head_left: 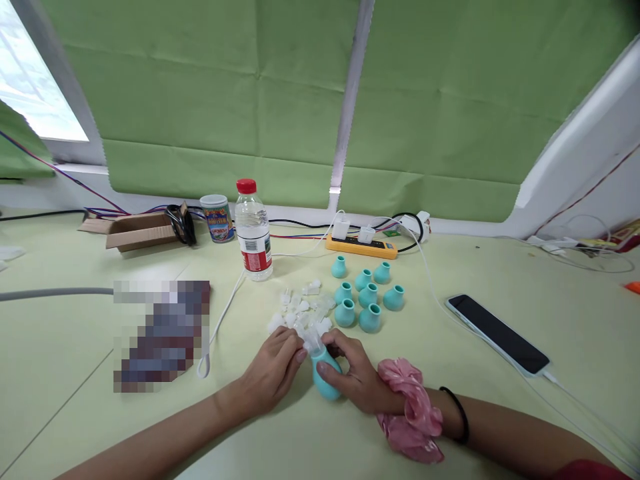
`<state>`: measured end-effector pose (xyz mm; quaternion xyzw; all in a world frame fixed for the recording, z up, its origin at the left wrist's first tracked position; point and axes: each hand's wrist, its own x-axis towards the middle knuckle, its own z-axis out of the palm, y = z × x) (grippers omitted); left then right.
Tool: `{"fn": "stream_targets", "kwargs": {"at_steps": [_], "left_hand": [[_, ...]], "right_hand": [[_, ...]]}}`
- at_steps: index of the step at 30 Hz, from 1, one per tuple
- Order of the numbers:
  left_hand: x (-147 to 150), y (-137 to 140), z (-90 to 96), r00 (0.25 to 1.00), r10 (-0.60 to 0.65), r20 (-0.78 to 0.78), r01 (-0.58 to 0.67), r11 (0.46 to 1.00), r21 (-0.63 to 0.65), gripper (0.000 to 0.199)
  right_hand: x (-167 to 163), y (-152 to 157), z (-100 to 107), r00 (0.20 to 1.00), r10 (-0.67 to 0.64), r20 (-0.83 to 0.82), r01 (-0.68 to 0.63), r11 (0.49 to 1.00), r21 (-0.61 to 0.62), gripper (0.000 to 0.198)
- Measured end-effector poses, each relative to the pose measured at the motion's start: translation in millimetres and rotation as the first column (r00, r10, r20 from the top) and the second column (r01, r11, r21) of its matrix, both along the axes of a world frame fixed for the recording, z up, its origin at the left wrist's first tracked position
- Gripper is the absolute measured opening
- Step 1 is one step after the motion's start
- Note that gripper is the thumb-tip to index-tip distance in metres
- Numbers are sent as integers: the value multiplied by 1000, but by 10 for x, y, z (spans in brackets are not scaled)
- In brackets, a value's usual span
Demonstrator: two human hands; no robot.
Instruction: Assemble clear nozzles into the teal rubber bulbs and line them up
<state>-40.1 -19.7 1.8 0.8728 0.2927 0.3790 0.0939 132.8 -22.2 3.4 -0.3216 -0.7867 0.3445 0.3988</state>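
L hand (270, 373) has thumb + fingers drawn nearly together at the clear nozzle (314, 342); can't tell if it's actually gripping. Loose clear/white parts (303, 307) lie just behind. Nozzle's at the mouth of the teal bulb (329, 385), tilted, btwn both hands. R hand (357, 373) is curled round the bulb, thumb in front: prob. best w/ light pressure so the wall doesn't cave, nozzle kept in line w/ the neck. Other teal bulbs (370, 320) stand farther back, to R.
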Motion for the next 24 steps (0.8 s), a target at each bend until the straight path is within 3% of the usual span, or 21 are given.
{"fn": "stream_targets", "kwargs": {"at_steps": [4,8,14,19,24], "left_hand": [[35,3,-12,995,91,-29,-90,995,36,16],[26,8,-21,992,125,-6,-125,992,-5,19],[0,-26,-3,960,163,229,-125,977,-172,7],[39,-20,37,943,59,327,-48,998,-43,17],[46,-10,19,941,64,331,-66,998,-4,19]], "right_hand": [[-14,14,-18,999,-30,44,31,999,-29,8],[-28,7,-29,997,-55,50,57,997,-45,9],[-38,4,-25,994,-112,0,112,993,-44,11],[-47,27,-52,994,-109,-29,107,992,-59,11],[-42,39,-69,994,-103,-24,101,993,-57,11]]}}
